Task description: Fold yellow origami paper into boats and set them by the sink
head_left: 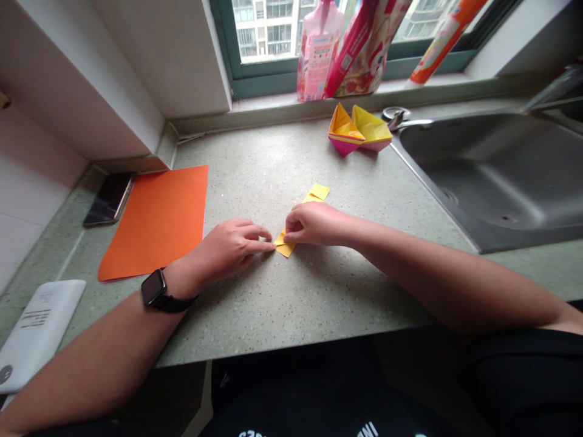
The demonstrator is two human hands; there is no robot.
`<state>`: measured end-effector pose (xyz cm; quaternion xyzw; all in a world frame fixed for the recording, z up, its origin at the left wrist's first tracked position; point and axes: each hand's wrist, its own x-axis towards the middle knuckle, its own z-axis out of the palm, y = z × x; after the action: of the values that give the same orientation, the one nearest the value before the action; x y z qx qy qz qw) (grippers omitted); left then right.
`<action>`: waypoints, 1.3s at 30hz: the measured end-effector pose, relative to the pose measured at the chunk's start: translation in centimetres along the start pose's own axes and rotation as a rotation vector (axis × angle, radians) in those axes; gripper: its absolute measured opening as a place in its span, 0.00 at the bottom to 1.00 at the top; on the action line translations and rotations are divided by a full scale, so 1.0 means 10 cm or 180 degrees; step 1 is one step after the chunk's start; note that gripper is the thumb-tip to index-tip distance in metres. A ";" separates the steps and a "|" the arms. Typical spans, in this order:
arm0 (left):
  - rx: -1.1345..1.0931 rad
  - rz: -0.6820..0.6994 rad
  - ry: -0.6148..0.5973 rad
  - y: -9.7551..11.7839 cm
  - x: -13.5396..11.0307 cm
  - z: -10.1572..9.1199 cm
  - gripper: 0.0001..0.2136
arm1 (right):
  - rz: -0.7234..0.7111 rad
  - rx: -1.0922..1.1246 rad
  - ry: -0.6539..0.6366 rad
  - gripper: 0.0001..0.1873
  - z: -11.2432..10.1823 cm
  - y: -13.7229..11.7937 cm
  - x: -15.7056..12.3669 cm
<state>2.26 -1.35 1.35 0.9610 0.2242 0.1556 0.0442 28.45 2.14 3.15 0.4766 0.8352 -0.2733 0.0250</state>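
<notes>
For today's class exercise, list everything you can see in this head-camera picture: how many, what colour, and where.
Counter: 1, speckled grey-green, under everything below.
Origami boats: 2, yellow and pink, beside the sink.
Folded yellow paper: 1, yellow, on the counter between the hands.
Paper sheet: 1, orange, left of the hands.
Smartphone: 1, black, left of the sheet.
Power bank: 1, white, front left.
Sink: 1, stainless steel, right.
Bottle: 1, pink, on the windowsill.
Packet: 1, red and pink, on the windowsill.
Wristwatch: 1, black, on the left wrist.
Left hand: 1, fingertip touching the paper.
Right hand: 1, fingers on the paper.
</notes>
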 end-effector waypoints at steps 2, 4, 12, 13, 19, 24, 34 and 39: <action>0.0045 0.0005 -0.0025 0.00 0.00 0.01 0.20 | 0.0001 0.0000 -0.0005 0.09 0.00 0.00 0.00; 0.0089 -0.0009 -0.0047 0.00 0.01 0.01 0.21 | 0.0012 0.0003 -0.0016 0.09 0.00 0.00 0.00; 0.0064 0.0025 -0.0017 0.01 0.01 0.02 0.22 | 0.0012 -0.0004 -0.0006 0.09 0.00 -0.02 -0.01; 0.0056 0.0019 -0.0026 0.01 0.01 0.01 0.21 | 0.0013 -0.0004 -0.0010 0.09 0.00 -0.02 -0.01; 0.0096 0.0096 -0.0005 0.04 0.03 0.02 0.21 | 0.0056 -0.0004 -0.0037 0.09 -0.01 -0.03 0.00; 0.0022 0.0116 0.0010 0.05 0.03 0.04 0.20 | 0.0143 -0.0018 -0.0100 0.09 -0.04 -0.05 0.00; 0.0034 0.0100 -0.0111 0.06 0.06 0.04 0.21 | 0.0192 0.0011 -0.0130 0.09 -0.06 -0.08 0.00; 0.0121 0.0114 -0.0131 0.08 0.07 0.04 0.17 | 0.0187 -0.0003 -0.0099 0.08 -0.05 -0.07 0.00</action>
<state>3.37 -1.77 1.28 0.9686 0.2088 0.1323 0.0278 27.99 2.13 3.88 0.4965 0.8205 -0.2794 0.0462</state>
